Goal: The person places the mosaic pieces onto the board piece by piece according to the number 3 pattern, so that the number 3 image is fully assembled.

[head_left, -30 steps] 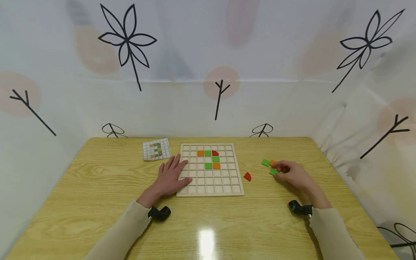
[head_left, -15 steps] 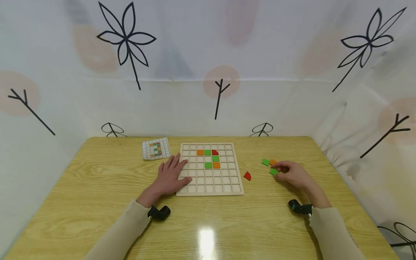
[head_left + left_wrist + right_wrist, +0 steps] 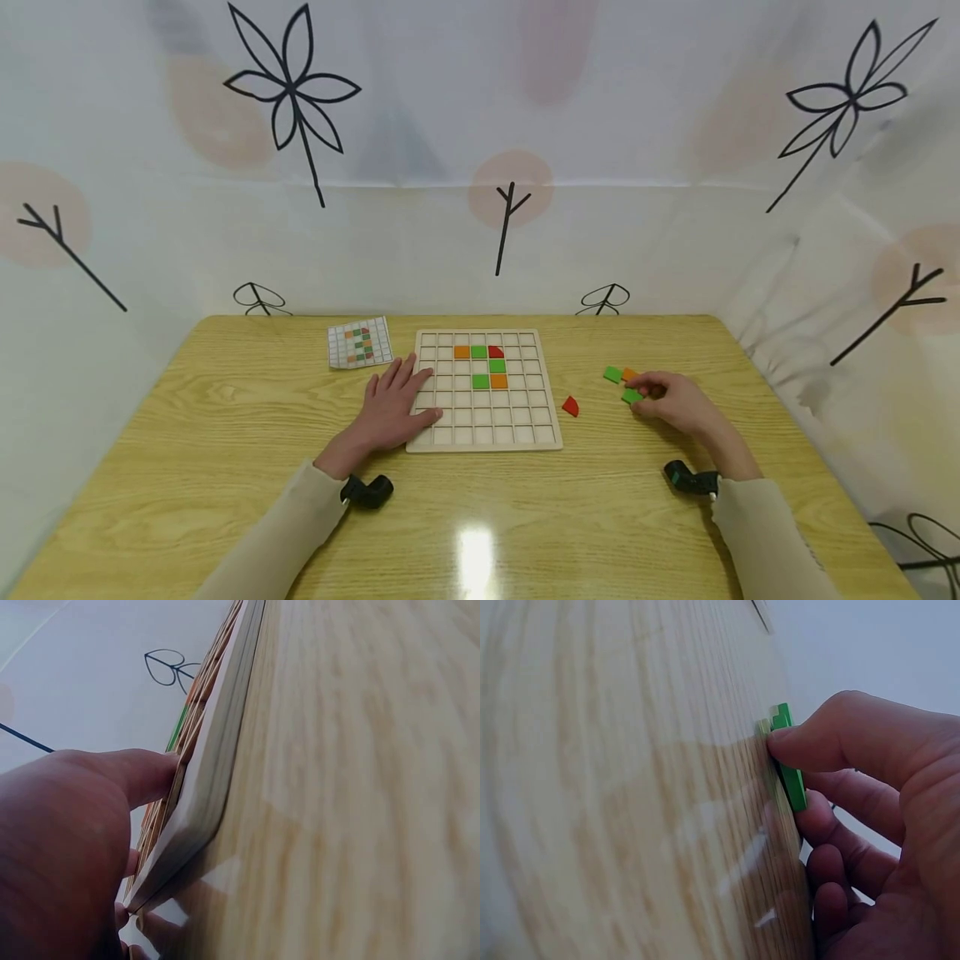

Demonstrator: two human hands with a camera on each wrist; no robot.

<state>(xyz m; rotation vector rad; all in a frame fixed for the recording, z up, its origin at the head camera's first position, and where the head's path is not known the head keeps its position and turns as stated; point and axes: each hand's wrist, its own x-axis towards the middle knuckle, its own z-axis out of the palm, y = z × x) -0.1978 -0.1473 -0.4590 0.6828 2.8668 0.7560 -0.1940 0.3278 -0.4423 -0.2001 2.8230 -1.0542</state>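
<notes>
Left hand is laid with fingers spread and nothing grasped, across the left edge of the wooden grid board; its thumb tip is rested on the board's surface. By the right hand, a green tile is pinched between thumb and fingertips, low over the table, to the right of the board. For a sound pick-up, the tile would best be held by opposite edges with light, even pressure and raised squarely, so that the orange tile just beyond it is not dragged. Steady, gentle pressure from the left hand should be enough to stop the board sliding. As observed, the tile is thin, flat, squarish and bright green, with a crisp edge; in the right wrist view it appears slightly tilted, though its contact with the table cannot be made out. A second green tile is noted beside the orange one, on its left; a red quarter-round piece is found nearer, just beside the board's right edge.
</notes>
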